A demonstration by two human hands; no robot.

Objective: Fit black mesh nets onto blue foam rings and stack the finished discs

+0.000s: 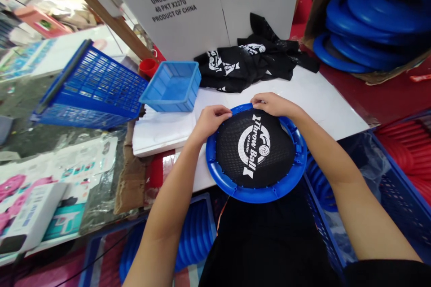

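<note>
Round blue plastic ring (260, 194) overlaps near edge of tabletop (314, 103); lettering on black mesh (232, 152) runs far-to-near; left hand (213, 121), right hand (272, 103) pinch far rim.

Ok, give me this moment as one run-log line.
left hand: on blue ring, far-left rim | right hand: on far rim | black mesh: inside ring, printed "Throw Ball" | beyond: black printed fabric, light-blue bin

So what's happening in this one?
A person has both hands, left hand and right hand, at the far edge of a blue ring with black "Throw Ball" mesh across it. A gap shows between mesh and ring near the right forearm. Beyond, more printed black pieces lie heaped on the white tabletop, beside a light-blue tray.
</note>
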